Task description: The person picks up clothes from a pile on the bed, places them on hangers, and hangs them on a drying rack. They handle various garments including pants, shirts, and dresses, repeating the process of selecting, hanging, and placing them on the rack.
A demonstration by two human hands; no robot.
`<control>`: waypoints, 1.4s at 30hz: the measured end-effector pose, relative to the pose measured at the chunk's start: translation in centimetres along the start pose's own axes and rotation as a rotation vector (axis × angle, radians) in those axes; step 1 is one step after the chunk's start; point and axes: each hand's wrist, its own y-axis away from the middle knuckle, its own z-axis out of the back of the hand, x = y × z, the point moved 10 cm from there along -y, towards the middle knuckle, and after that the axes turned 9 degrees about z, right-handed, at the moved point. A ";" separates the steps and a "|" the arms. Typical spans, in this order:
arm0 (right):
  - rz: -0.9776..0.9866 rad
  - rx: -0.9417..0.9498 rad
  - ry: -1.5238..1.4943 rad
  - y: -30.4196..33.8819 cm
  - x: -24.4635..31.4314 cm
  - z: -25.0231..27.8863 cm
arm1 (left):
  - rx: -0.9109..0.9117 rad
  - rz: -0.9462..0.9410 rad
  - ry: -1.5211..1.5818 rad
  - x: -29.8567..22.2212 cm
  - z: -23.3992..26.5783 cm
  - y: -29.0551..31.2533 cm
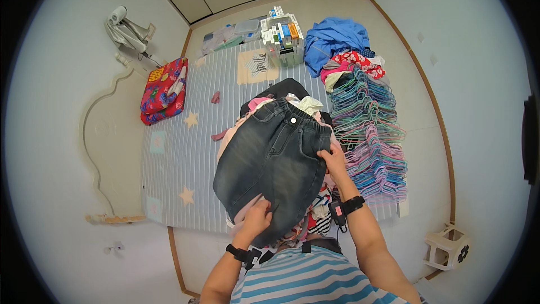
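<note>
Dark grey denim jeans (281, 157) with an elastic waist and a white button lie spread over a heap of clothes, waist toward the far side. My right hand (336, 163) is closed on their right side edge, below the waistband. Down between the legs, my left hand (256, 219) has its fingers curled and closed on the denim. Pink and patterned garments (315, 208) show from under the jeans, and a black garment (287, 87) lies just beyond them. Most of the heap is hidden.
Many coloured hangers (371, 129) are stacked along the right of the striped bed (169, 174). Behind them lies a blue cloth pile (337, 39). A clear box of small cartons (284, 39) stands at the far edge. A folded red blanket (164, 91) sits left; a white stool (447, 247) stands lower right.
</note>
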 end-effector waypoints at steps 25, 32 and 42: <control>0.024 0.972 0.501 29.1 15.7 -13.6 | 0.469 -0.729 -0.227 -7.8 3.4 7.9; -0.029 0.406 0.281 33.6 15.4 -5.3 | 0.281 -0.726 -0.039 -6.2 4.3 6.2; -0.161 -0.132 0.061 36.5 7.0 6.8 | 0.058 -0.776 0.472 -13.3 8.5 9.2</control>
